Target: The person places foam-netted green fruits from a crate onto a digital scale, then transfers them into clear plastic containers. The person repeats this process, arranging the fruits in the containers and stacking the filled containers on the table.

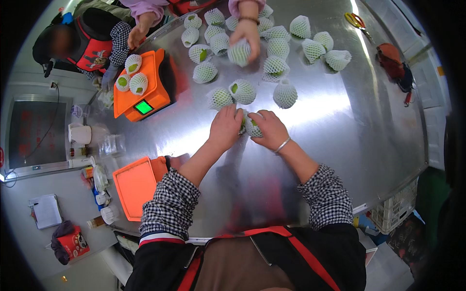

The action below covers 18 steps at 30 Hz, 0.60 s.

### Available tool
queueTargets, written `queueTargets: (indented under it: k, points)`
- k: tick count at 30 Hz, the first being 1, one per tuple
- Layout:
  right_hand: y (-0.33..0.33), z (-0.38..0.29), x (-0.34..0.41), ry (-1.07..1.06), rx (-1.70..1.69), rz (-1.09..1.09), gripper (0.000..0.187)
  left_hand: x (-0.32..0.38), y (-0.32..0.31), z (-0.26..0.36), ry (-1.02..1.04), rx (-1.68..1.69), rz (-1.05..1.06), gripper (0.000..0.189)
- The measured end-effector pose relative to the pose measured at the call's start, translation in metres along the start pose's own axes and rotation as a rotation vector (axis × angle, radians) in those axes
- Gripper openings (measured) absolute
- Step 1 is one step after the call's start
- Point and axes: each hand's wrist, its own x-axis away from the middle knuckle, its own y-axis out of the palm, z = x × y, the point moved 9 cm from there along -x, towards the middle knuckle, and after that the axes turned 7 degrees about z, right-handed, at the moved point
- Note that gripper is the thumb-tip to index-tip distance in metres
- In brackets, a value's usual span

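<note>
On the metal table, my left hand (226, 127) is closed around a green fruit in a white foam net, mostly hidden by the fingers. Right beside it, my right hand (269, 129) grips another netted green fruit (252, 125) from its right side. Just beyond my hands lie two more netted fruits, one (220, 98) at the left and one (243, 91) with green showing through its opening. A further netted fruit (285, 94) stands to the right. Several others are spread over the far part of the table.
Three netted fruits rest on an orange scale (154, 95) at the left; a second orange scale (134, 189) is nearer. Across the table, another person's hand (248, 38) holds a netted fruit. A co-worker with gloves is at the far left. Scissors (356, 21) lie at the far right.
</note>
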Motion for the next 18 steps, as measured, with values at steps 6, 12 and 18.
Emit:
queueTargets:
  k: [6,12,18]
  points:
    - [-0.021,0.033,0.001,0.353,-0.667,0.117,0.085,0.023,-0.014,-0.018,-0.174,0.425,-0.04,0.069]
    - [0.037,-0.151,-0.01,-0.112,-0.778,-0.125,0.078,0.195,-0.169,-0.119,-0.861,0.139,0.56,0.074]
    - [0.145,-0.36,-0.004,-0.684,-0.538,-0.278,0.064,0.44,-0.182,-0.254,-1.257,-0.062,0.434,0.073]
